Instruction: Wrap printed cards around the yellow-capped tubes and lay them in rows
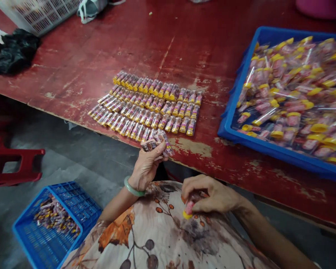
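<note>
Left hand (147, 166) closed on a bundle of labelled tubes (156, 144), right hand (212, 196) pinching a yellow-capped tube (188, 211), rows of like tubes (148, 106) mid-frame on a red table (72, 56), labels unreadable

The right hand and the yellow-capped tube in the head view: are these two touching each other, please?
Touching. The head view shows the right hand pinching the yellow-capped tube between its thumb and fingers, with no gap.

Two hands (147, 166) (212, 194), one tube (188, 210) in the right, two blue crates (226, 127) (64, 188), one on the bench (72, 63), one below it
</note>
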Available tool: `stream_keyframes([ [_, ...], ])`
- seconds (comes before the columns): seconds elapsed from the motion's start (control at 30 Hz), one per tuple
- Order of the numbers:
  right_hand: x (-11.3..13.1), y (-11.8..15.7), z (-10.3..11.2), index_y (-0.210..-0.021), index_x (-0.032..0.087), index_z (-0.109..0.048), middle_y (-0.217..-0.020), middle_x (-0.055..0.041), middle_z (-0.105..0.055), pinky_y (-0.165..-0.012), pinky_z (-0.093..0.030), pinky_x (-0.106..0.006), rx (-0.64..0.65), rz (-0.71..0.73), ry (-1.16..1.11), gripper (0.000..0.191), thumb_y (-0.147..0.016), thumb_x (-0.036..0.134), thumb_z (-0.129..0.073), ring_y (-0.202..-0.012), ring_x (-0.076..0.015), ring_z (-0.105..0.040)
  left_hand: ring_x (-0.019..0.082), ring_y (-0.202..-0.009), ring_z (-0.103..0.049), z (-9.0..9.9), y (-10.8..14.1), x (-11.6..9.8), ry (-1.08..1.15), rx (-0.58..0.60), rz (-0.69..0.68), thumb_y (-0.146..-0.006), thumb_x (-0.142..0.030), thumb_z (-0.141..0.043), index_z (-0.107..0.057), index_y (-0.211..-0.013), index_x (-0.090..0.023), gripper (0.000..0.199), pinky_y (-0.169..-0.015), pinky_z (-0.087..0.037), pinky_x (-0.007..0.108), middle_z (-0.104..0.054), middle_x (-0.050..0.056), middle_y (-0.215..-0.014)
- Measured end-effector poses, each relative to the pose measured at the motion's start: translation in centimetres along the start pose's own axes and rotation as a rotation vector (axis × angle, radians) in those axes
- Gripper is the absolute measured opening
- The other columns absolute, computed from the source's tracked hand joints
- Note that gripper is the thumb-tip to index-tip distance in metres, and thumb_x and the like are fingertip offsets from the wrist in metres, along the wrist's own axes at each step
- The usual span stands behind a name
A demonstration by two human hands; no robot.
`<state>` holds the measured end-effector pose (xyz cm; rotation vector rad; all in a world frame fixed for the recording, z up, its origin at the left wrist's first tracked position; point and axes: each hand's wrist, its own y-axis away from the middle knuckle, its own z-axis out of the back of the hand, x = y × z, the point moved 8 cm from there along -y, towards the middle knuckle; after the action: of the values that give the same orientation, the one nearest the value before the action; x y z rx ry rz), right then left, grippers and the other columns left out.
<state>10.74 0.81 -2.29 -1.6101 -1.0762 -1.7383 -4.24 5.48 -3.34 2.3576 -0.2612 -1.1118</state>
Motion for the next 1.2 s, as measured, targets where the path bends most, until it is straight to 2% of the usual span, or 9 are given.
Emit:
stream_keyframes([
  [0.17,-2.9,0.3,-3.4,-0.088,0.021,-0.072,-0.077,-0.0015,-0.064,-0.059,-0.047,-0.027,0.072,-0.163,-0.23,0.031,-0.065,0.041,-0.08,-0.065,-0.0147,-0.057,0.01,-0.057,-0.064,0.0,0.2,0.6,0.112,-0.057,0.059,-0.056,-0.026,-0.089,-0.07,-0.085,-0.016,0.036,-0.05,-0.053,0.019,-0.07,-0.002,-0.072],
  [0.27,-0.9,-0.2,-3.6,-0.081,0.02,-0.072,-0.073,-0.0016,-0.062,-0.067,-0.049,-0.029,0.025,0.046,-0.05,0.02,-0.075,0.039,-0.073,-0.07,-0.0157,-0.057,0.01,-0.057,-0.064,0.0,0.3,0.8,0.157,-0.076,0.07,-0.058,-0.023,-0.088,-0.069,-0.083,-0.016,0.031,-0.049,-0.053,0.019,-0.07,-0.002,-0.072],
  [0.33,1.3,-0.2,-2.2,-0.093,0.019,-0.073,-0.077,-0.003,-0.063,-0.069,-0.049,-0.028,-0.144,0.198,0.137,0.019,-0.086,0.032,-0.061,-0.073,-0.0151,-0.058,0.01,-0.058,-0.064,0.0,0.5,0.8,0.169,-0.083,0.067,-0.061,-0.022,-0.086,-0.069,-0.082,-0.015,0.028,-0.05,-0.053,0.019,-0.07,-0.001,-0.073],
  [0.4,3.7,0.1,0.1,-0.111,0.02,-0.068,-0.087,-0.0048,-0.063,-0.069,-0.05,-0.027,-0.402,0.32,0.296,0.025,-0.092,0.024,-0.052,-0.078,-0.0144,-0.06,0.01,-0.058,-0.064,0.0,0.8,0.9,0.177,-0.089,0.064,-0.063,-0.022,-0.085,-0.069,-0.082,-0.015,0.025,-0.051,-0.053,0.019,-0.07,-0.001,-0.074],
  [0.5,6.8,1.1,2.0,-0.122,0.019,-0.061,-0.098,-0.0074,-0.061,-0.075,-0.052,-0.028,-0.72,0.527,0.558,0.031,-0.091,0.018,-0.054,-0.089,-0.0164,-0.061,0.009,-0.057,-0.063,-0.2,1.2,1.1,0.181,-0.083,0.064,-0.065,-0.022,-0.084,-0.069,-0.083,-0.013,0.025,-0.052,-0.053,0.019,-0.07,0.0,-0.074],
  [0.6,8.1,1.1,1.7,-0.118,0.015,-0.058,-0.099,-0.01,-0.061,-0.078,-0.052,-0.03,-0.857,0.649,0.781,0.031,-0.088,0.017,-0.06,-0.093,-0.0188,-0.06,0.01,-0.057,-0.063,-0.4,1.7,1.2,0.199,-0.071,0.058,-0.065,-0.022,-0.084,-0.07,-0.085,-0.014,0.026,-0.052,-0.054,0.02,-0.071,0.0,-0.075],
  [0.7,8.4,0.9,0.9,-0.112,0.012,-0.057,-0.096,-0.0119,-0.062,-0.074,-0.053,-0.031,-0.945,0.69,0.975,0.028,-0.086,0.017,-0.064,-0.089,-0.0202,-0.061,0.009,-0.054,-0.062,-0.3,2.0,1.5,0.221,-0.092,0.094,-0.065,-0.02,-0.084,-0.069,-0.083,-0.013,0.024,-0.049,-0.053,0.018,-0.071,0.001,-0.072],
  [0.87,8.8,0.9,-0.7,-0.111,0.008,-0.057,-0.091,-0.013,-0.062,-0.067,-0.052,-0.03,-1.003,0.752,1.202,0.032,-0.081,0.014,-0.068,-0.079,-0.02,-0.06,0.009,-0.053,-0.061,0.1,2.1,1.5,0.251,-0.111,0.127,-0.069,-0.02,-0.081,-0.069,-0.083,-0.012,0.02,-0.047,-0.052,0.018,-0.071,0.003,-0.072],
  [1.2,8.9,0.7,-1.1,-0.113,0.01,-0.058,-0.09,-0.0122,-0.061,-0.065,-0.051,-0.028,-0.989,0.75,1.227,0.033,-0.081,0.014,-0.068,-0.077,-0.0183,-0.059,0.008,-0.054,-0.061,0.5,2.1,1.3,0.23,-0.077,0.073,-0.059,-0.025,-0.088,-0.069,-0.082,-0.014,0.031,-0.049,-0.052,0.017,-0.07,0.0,-0.071],
])
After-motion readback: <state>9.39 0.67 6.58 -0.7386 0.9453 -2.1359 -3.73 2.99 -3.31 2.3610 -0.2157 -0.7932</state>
